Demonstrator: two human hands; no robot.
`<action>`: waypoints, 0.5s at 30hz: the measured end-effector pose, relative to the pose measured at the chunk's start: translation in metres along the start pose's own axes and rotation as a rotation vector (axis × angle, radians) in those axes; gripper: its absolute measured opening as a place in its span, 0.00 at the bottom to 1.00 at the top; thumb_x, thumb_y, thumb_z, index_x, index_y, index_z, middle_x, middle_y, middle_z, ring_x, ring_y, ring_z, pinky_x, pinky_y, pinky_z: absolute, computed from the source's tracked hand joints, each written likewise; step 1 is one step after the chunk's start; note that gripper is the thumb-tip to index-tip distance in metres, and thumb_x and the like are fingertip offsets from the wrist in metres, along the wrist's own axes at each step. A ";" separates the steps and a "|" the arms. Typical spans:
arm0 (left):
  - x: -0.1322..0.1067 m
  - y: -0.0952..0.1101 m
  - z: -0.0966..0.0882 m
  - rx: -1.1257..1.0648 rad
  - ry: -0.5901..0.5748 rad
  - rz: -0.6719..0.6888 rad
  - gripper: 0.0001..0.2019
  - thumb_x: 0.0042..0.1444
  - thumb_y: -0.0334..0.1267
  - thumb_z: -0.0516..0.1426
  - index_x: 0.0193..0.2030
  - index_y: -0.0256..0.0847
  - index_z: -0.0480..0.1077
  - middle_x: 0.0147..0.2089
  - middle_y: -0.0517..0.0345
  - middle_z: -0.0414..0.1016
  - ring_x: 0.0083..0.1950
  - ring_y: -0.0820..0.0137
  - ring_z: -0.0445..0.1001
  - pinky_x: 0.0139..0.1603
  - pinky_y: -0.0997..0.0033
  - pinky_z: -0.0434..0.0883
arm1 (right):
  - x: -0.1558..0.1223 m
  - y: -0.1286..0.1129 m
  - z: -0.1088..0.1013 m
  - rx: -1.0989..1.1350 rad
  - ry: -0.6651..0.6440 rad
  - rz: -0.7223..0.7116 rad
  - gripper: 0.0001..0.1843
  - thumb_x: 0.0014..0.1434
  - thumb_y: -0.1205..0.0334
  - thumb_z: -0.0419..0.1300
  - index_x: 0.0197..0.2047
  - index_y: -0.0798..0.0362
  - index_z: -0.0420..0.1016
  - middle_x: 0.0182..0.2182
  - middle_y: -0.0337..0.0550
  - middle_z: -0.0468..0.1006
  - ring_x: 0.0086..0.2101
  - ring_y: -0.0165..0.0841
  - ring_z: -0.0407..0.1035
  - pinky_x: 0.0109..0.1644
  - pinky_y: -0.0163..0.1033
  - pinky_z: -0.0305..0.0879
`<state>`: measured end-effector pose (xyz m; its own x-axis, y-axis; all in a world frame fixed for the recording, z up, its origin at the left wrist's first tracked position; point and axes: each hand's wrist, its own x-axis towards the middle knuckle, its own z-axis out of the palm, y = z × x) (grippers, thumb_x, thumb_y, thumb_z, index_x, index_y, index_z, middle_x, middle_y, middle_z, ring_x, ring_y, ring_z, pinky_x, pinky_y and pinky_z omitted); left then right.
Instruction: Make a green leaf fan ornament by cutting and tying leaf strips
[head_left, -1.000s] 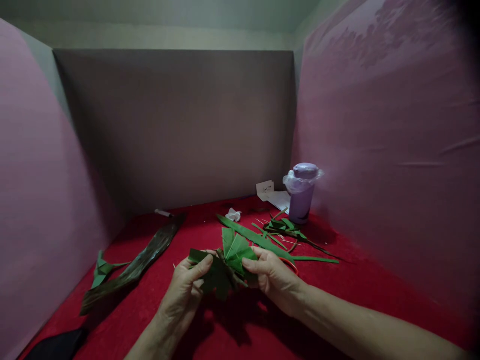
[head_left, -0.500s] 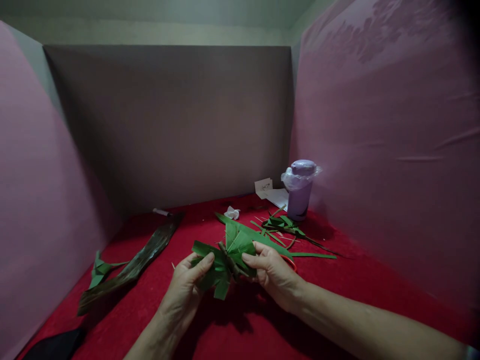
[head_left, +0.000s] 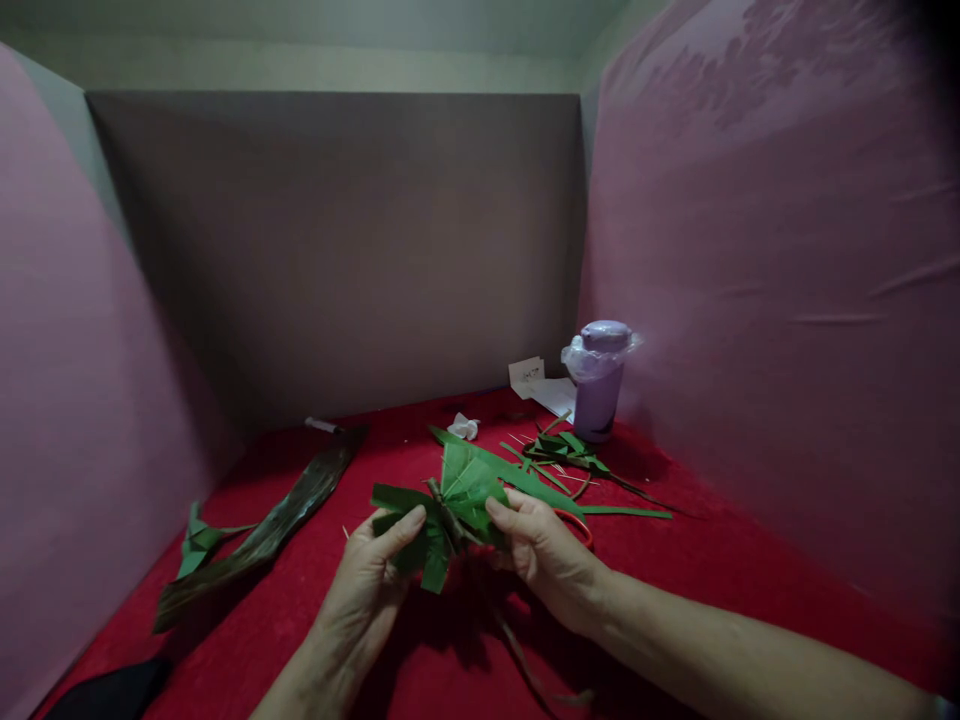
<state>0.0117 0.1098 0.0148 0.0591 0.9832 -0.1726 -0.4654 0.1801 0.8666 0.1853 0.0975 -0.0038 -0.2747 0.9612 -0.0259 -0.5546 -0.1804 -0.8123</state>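
Note:
Both my hands hold a folded bundle of green leaf strips (head_left: 450, 505) just above the red cloth (head_left: 420, 650). My left hand (head_left: 371, 580) pinches the bundle's left side, thumb on top of a strip. Fingers of my right hand (head_left: 544, 550) close round its right side. A thin brown stalk (head_left: 525, 655) trails down from the bundle toward me. An orange band (head_left: 577, 522) shows behind my right hand.
A long dark leaf (head_left: 277, 525) and a small green scrap (head_left: 199, 535) lie at the left. Loose green strips (head_left: 570, 460), a purple cup wrapped in plastic (head_left: 598, 380), white papers (head_left: 540, 385) and a crumpled white bit (head_left: 463, 427) sit at the back right. Pink and grey walls enclose the cloth.
The leaf bundle has been lifted and turned a little between my hands. A thin brown stalk now trails down from it toward me.

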 end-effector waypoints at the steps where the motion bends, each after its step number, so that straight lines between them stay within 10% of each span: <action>1: 0.001 0.001 -0.001 -0.019 0.035 0.019 0.07 0.43 0.26 0.63 0.32 0.32 0.73 0.31 0.50 0.79 0.29 0.68 0.77 0.31 0.72 0.75 | 0.000 0.001 0.000 -0.016 0.010 0.011 0.18 0.51 0.53 0.64 0.40 0.55 0.70 0.33 0.42 0.75 0.29 0.27 0.69 0.30 0.31 0.60; 10: 0.006 0.006 -0.005 -0.100 0.113 0.083 0.06 0.46 0.23 0.60 0.32 0.32 0.72 0.31 0.52 0.78 0.29 0.71 0.76 0.31 0.74 0.74 | -0.006 0.009 0.007 -0.192 -0.081 -0.011 0.16 0.44 0.57 0.68 0.33 0.59 0.72 0.26 0.38 0.73 0.27 0.25 0.66 0.33 0.32 0.60; 15: 0.007 0.004 -0.004 0.011 0.127 0.061 0.05 0.46 0.26 0.60 0.32 0.33 0.71 0.31 0.52 0.77 0.28 0.71 0.76 0.31 0.71 0.74 | -0.004 0.017 0.007 -0.364 0.038 0.082 0.16 0.44 0.54 0.65 0.28 0.55 0.65 0.17 0.30 0.67 0.15 0.22 0.60 0.17 0.28 0.54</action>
<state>0.0069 0.1170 0.0152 -0.0819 0.9809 -0.1767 -0.4553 0.1209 0.8821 0.1715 0.0887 -0.0131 -0.2733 0.9550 -0.1157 -0.2149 -0.1778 -0.9603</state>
